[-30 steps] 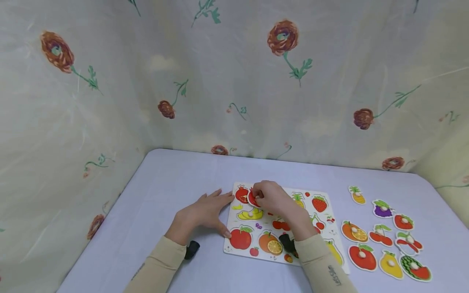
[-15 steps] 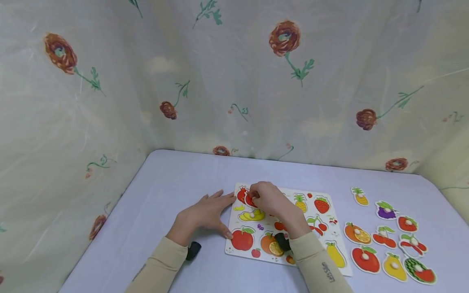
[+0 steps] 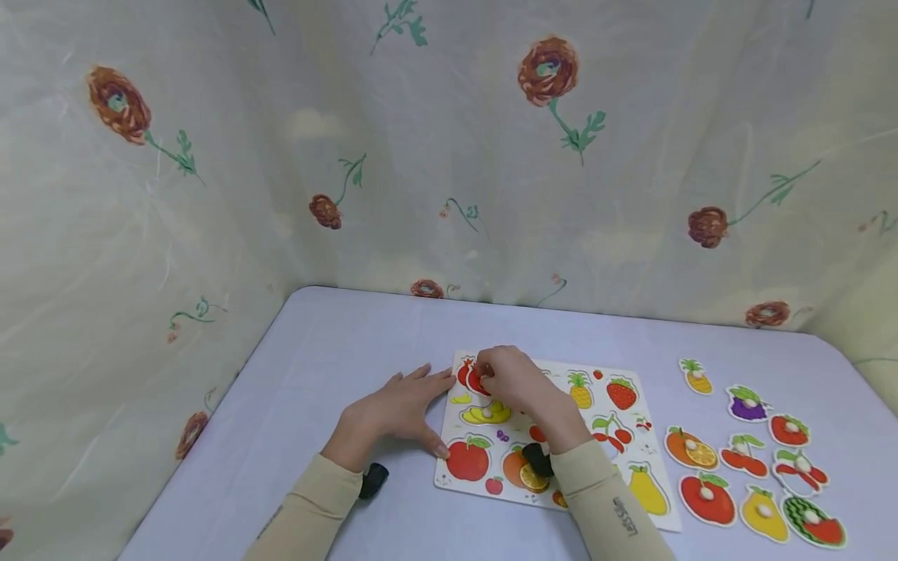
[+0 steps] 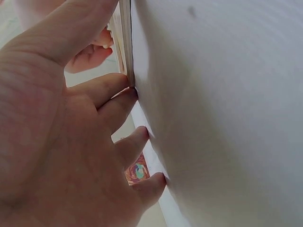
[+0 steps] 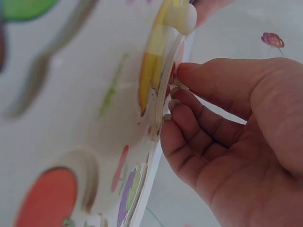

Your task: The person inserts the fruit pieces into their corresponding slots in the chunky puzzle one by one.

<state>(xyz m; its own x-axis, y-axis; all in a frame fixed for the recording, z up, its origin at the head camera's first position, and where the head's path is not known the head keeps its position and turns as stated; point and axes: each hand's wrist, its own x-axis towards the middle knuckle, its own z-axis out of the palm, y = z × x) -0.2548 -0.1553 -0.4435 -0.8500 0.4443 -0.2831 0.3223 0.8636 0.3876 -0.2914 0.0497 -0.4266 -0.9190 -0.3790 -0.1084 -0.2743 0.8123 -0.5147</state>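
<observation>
A white fruit puzzle board [image 3: 452,486] lies on the table, with a knobbed banana piece [image 3: 495,414] in it. My right hand [image 3: 517,380] pinches a red pomegranate piece [image 3: 474,382] over the board's far left corner. The piece partly overlaps the printed pomegranate [image 3: 463,368] there. In the right wrist view the thumb and fingers close around the middle of the piece, hiding its knob, and it stands close to the board's face. My left hand [image 3: 394,410] rests with spread fingers at the board's left edge; its thumb lies near the printed apple [image 3: 468,460].
Right of the board several knobbed pieces lie loose, among them a pineapple [image 3: 697,379], grapes [image 3: 747,405], an orange [image 3: 691,449], an apple [image 3: 705,502], a pear [image 3: 763,514] and a watermelon [image 3: 814,523]. A flowered curtain [image 3: 393,140] hangs behind the table.
My right hand has shifted the pomegranate piece a little left, further over the printed one. The left hand stays at the board's edge. The head view has drifted slightly.
</observation>
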